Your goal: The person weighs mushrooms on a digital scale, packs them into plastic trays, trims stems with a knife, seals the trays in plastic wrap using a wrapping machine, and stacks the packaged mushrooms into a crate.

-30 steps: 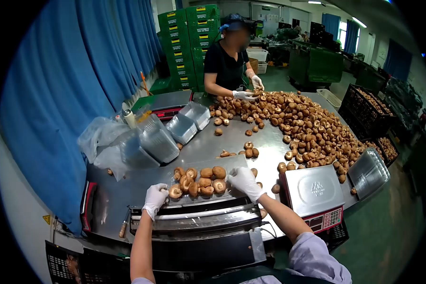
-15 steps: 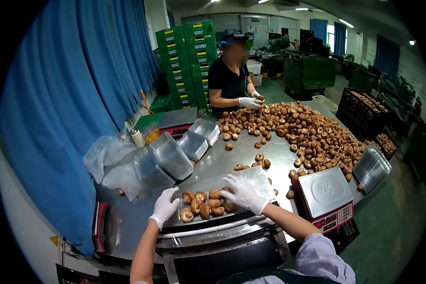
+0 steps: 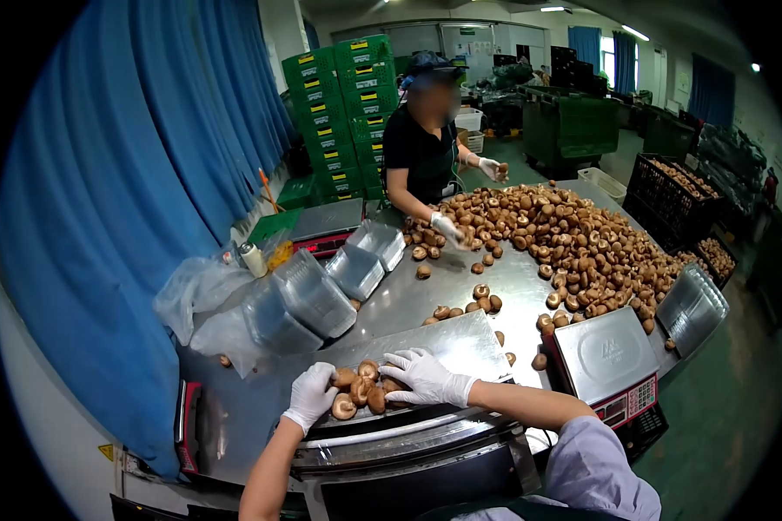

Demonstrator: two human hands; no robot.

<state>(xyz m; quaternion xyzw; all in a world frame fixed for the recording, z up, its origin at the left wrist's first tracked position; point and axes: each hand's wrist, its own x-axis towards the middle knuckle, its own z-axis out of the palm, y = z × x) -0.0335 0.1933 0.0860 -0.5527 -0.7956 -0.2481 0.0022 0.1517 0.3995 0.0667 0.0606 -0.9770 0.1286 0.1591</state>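
A cluster of brown mushrooms (image 3: 357,395) lies between my gloved hands on the metal wrapping station (image 3: 460,343) in front of me. At the cluster's left side is my left hand (image 3: 311,397), its fingers curled in; whatever they grip is hidden. My right hand (image 3: 426,378) lies over the right side of the cluster with fingers extended, hiding some mushrooms. I cannot make out clearly whether a tray or film is under them.
Stacked clear trays (image 3: 314,295) stand to the left, near plastic bags (image 3: 202,291). A large mushroom heap (image 3: 565,234) covers the far right table. A scale (image 3: 608,352) sits at right beside more trays (image 3: 692,308). Across the table, a co-worker (image 3: 421,143) handles mushrooms.
My right hand has moved left and down onto the mushrooms, covering more of them. My left hand's fingers have curled in at the cluster's left side. The co-worker's hands have moved apart.
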